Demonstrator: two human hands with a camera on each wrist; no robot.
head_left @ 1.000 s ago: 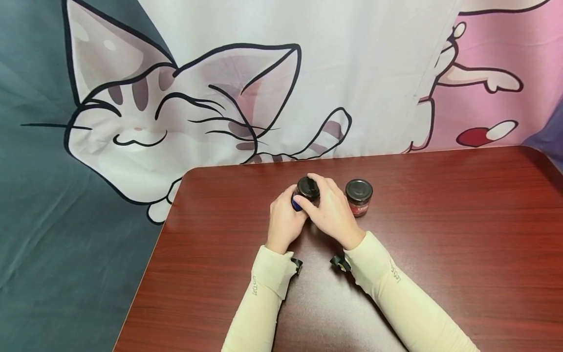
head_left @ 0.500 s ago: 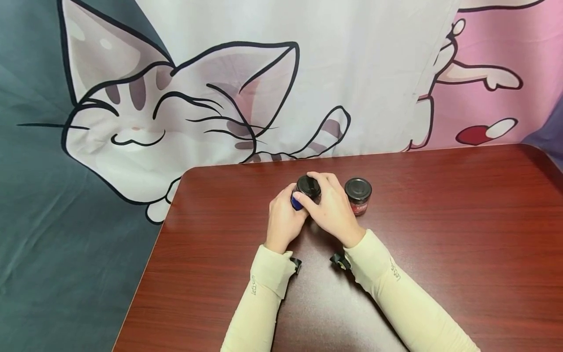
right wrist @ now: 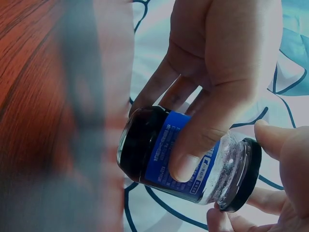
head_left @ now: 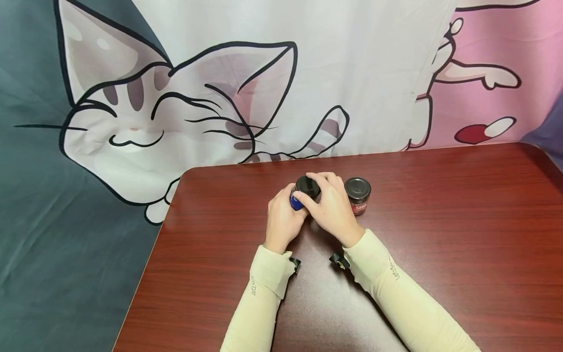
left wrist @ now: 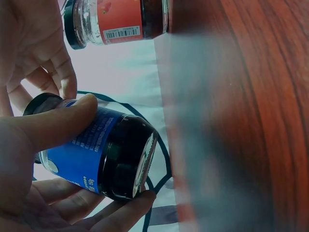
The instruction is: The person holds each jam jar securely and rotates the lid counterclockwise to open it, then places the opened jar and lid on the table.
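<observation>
A glass jar with a blue label [head_left: 296,201] and dark contents is between both hands near the table's back edge. My left hand [head_left: 283,220] grips its body, thumb across the label [right wrist: 166,154] in the right wrist view. The fingers and thumb of my right hand [head_left: 332,210] are round the black lid [head_left: 309,186], which sits at the jar's mouth. In the left wrist view the jar's base [left wrist: 145,164] shows, held away from the table. A second jar [head_left: 358,195], with a red label and black lid, stands just right of my right hand.
The reddish-brown wooden table [head_left: 440,234] extends to both sides and toward the body. A curtain [head_left: 374,73] with cartoon cats hangs right behind its back edge. Small black wrist cameras [head_left: 339,261] sit at the sleeve cuffs.
Both hands keep their hold on the blue-labelled jar and its lid, with only slight finger movement. The whole head view has shifted a little.
</observation>
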